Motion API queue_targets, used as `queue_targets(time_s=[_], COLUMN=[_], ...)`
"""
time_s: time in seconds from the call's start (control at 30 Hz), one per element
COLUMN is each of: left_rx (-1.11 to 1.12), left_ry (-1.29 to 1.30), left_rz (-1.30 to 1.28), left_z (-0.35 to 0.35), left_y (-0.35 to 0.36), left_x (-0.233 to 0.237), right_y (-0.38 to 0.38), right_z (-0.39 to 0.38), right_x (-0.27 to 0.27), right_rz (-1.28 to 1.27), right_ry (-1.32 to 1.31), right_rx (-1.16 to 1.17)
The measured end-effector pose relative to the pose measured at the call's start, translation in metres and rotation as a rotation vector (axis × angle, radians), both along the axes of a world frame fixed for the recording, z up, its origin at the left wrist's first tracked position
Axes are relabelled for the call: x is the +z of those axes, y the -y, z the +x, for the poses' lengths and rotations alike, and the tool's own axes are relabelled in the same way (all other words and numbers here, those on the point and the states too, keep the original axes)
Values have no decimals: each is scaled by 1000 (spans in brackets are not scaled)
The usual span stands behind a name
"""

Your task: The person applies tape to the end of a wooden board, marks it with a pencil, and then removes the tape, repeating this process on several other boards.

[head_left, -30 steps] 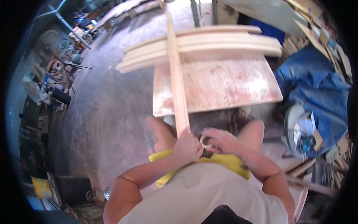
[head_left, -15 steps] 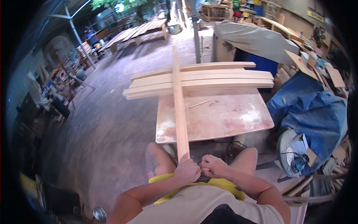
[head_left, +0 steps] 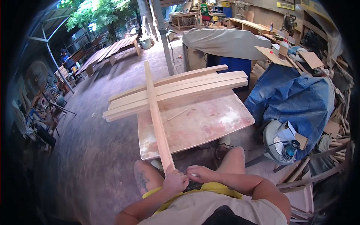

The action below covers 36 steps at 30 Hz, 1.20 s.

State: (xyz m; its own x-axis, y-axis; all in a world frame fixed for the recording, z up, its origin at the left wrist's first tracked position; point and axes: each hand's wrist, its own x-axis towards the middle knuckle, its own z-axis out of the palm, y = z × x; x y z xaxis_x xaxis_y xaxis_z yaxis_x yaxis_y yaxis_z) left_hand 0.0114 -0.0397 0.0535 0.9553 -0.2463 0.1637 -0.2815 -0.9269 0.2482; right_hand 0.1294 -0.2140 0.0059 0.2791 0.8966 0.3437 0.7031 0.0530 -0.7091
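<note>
My left hand is closed around the near end of a long, pale wooden board. The board runs away from my lap, over the low table and across a stack of similar boards. Close beside it, my right hand is pinched shut. A small whitish bit shows at its fingertips, too small to name. A thin wooden stick lies on the tabletop to the right of the board.
A round stand with a blue power tool on it is at my right, before a blue tarp. Behind the table stand a cloth-covered machine and a metal post. Two people are far back.
My view has turned to the right, so the table, boards and hands sit farther left and look tilted. Both hands keep nearly the same place at the board's near end.
</note>
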Motion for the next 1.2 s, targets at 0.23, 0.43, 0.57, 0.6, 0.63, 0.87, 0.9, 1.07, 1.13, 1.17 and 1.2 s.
queue_targets(time_s=[0.23,0.43,0.57,0.6,0.63,0.87,0.9,1.07,1.13,1.17,1.2], left_rx=[14,22,16,15,13,29,33,17,17,15,11], left_ry=[21,2,-89,-89,-84,-127,-123,-96,-82,-71,-75], left_rz=[-17,-24,36,36,33,23,22,29,25,22,21], left_z=[1,0,1,1,1,0,0,0,1,1,0], left_y=[2,2,1,1,1,-2,-2,-1,-2,-2,-2], left_x=[-1,-2,4,4,3,6,5,6,6,5,5], right_y=[-4,-14,-25,-32,-38,-75,-78,-81,-78,-73,-67], right_z=[7,31,82,102,124,212,219,221,209,199,182], right_x=[2,-23,-3,-7,-13,-29,-31,-45,-41,-37,-24], right_rz=[-222,-189,67,111,120,-165,-195,-303,-97,-101,41], right_ry=[-477,-318,-194,-168,-117,179,287,468,686,684,550], right_rx=[69,-238,-505,-575,-626,-865,-838,-700,-779,-780,-755])
